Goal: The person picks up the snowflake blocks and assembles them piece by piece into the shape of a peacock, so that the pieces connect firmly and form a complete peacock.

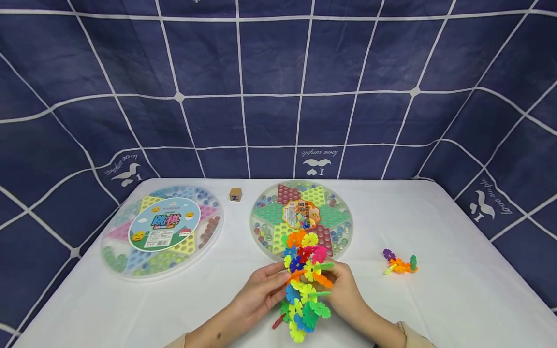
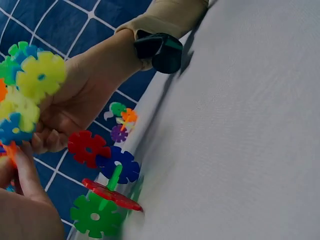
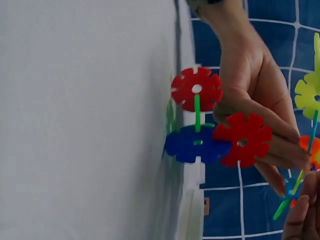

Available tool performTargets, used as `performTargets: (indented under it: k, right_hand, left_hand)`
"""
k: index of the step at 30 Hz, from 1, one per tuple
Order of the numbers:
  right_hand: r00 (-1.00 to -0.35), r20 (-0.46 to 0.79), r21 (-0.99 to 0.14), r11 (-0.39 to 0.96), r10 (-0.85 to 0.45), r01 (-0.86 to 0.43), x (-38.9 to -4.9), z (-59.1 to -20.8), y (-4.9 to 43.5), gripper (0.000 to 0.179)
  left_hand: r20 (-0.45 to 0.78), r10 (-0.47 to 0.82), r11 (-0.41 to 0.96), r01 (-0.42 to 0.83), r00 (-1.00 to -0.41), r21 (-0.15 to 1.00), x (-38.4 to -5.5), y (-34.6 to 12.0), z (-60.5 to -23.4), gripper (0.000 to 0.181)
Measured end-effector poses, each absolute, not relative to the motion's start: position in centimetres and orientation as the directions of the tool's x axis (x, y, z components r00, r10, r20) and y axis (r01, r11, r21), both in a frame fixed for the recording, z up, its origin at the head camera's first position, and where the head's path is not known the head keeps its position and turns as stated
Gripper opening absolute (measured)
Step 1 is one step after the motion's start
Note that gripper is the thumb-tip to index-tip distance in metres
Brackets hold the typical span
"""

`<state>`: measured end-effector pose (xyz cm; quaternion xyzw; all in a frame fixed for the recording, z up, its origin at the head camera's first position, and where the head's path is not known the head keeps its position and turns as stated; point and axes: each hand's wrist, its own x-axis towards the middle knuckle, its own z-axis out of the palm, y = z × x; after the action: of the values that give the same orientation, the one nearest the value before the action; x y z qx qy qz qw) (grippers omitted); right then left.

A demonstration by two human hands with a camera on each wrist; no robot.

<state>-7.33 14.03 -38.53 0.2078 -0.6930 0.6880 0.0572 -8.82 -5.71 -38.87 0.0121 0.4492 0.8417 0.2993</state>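
Note:
Both hands hold a cluster of interlocking plastic flower-shaped discs (image 1: 308, 292) in yellow, orange, blue, green, red and pink. My left hand (image 1: 257, 294) pinches it from the left, thumb and fingers at an orange disc (image 1: 296, 275). On the other side, my right hand (image 1: 345, 289) grips it, its fingers partly hidden behind the discs. Below the hands, a smaller group of red, blue and green discs (image 2: 95, 215) stands at the white tabletop; whether it joins the held cluster I cannot tell. In the right wrist view, its red disc (image 3: 242, 140) shows in front of the left hand.
A round Chinese checkers set (image 1: 219, 220) with marbles lies at the left, another checkers set (image 1: 263, 193) at the back middle. A small wooden letter block (image 1: 235, 195) sits between them. Several joined discs (image 1: 401, 265) lie at the right. A blue checked cloth (image 1: 270, 63) hangs behind.

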Motion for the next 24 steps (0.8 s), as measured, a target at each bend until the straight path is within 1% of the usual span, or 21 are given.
performTargets:
  k: [3, 5, 7, 8, 10, 12, 16, 20, 24]
  right_hand:
    - [-0.891, 0.417, -0.894, 0.098, -0.182, -0.438, -7.3, -38.5, 13.8, 0.028]
    - [-0.873, 0.452, -0.855, 0.192, -0.182, -0.482, -7.4, -38.5, 13.8, 0.031]
    - [-0.851, 0.489, -0.804, 0.279, -0.192, -0.525, -7.5, -38.4, 13.8, 0.034]
    - [-0.84, 0.504, -0.782, 0.308, -0.201, -0.542, -7.5, -38.4, 13.8, 0.036]
    - [-0.82, 0.531, -0.738, 0.357, -0.216, -0.572, -7.6, -38.3, 13.7, 0.036]
    - [-0.803, 0.544, -0.703, 0.39, -0.243, -0.595, -7.6, -38.1, 13.5, 0.033]
    - [-0.781, 0.551, -0.648, 0.439, -0.294, -0.622, -7.6, -37.8, 12.8, 0.026]
    - [-0.775, 0.553, -0.615, 0.479, -0.304, -0.627, -7.6, -37.6, 12.0, 0.025]
    - [-0.771, 0.555, -0.605, 0.484, -0.313, -0.632, -7.7, -37.4, 11.5, 0.027]
  left_hand:
    - [-0.294, 0.46, -0.358, -0.478, -0.838, 0.802, -8.8, -5.6, -38.9, 0.035]
    - [-0.312, 0.443, -0.316, -0.471, -0.841, 0.823, -8.7, -5.6, -38.8, 0.032]
    - [-0.311, 0.456, -0.296, -0.471, -0.834, 0.831, -8.6, -5.7, -38.5, 0.037]
    - [-0.306, 0.469, -0.29, -0.472, -0.828, 0.833, -8.5, -5.8, -38.3, 0.041]
    - [-0.288, 0.506, -0.296, -0.477, -0.813, 0.827, -8.4, -5.9, -37.8, 0.05]
    - [-0.266, 0.537, -0.301, -0.476, -0.801, 0.826, -8.3, -6.0, -37.5, 0.054]
    - [-0.262, 0.543, -0.274, -0.463, -0.798, 0.843, -8.1, -6.1, -37.4, 0.045]
    - [-0.275, 0.523, -0.268, -0.462, -0.807, 0.845, -8.2, -6.4, -37.5, 0.039]
    - [-0.269, 0.516, -0.287, -0.46, -0.813, 0.84, -8.4, -6.8, -37.6, 0.039]
